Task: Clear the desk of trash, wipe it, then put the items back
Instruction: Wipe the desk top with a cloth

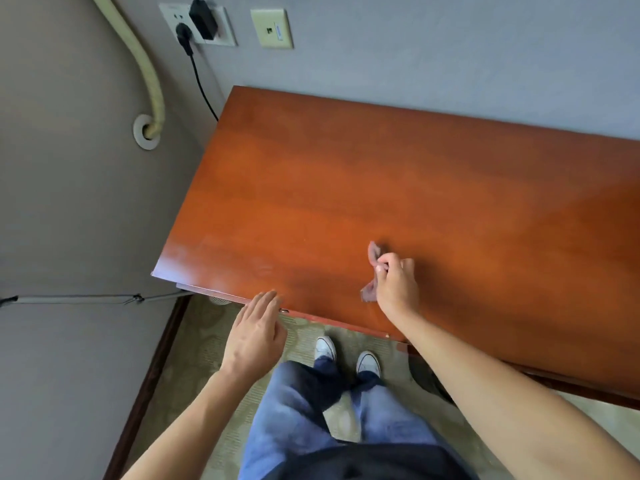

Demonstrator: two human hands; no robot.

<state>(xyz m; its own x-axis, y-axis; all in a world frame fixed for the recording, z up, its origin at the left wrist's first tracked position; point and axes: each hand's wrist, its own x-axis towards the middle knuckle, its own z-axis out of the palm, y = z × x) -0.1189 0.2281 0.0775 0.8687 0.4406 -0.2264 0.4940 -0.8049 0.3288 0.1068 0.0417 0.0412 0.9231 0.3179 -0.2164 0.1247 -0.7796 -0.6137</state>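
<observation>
The reddish-brown wooden desk (346,174) fills the upper right, its top bare. My right hand (396,282) grips a small greyish-pink cloth (373,254) over the desk near its front edge; cloth ends stick out above and below my fist. My left hand (256,332) lies flat with straight fingers, its fingertips touching the desk's front edge to the left.
A wall socket plate (197,24) with a black adapter and plug sits on the wall behind the desk's left corner; its cable runs down behind the desk. A beige hose (145,64) enters a wall fitting on the left. Carpet and my shoes (346,355) lie below the desk edge.
</observation>
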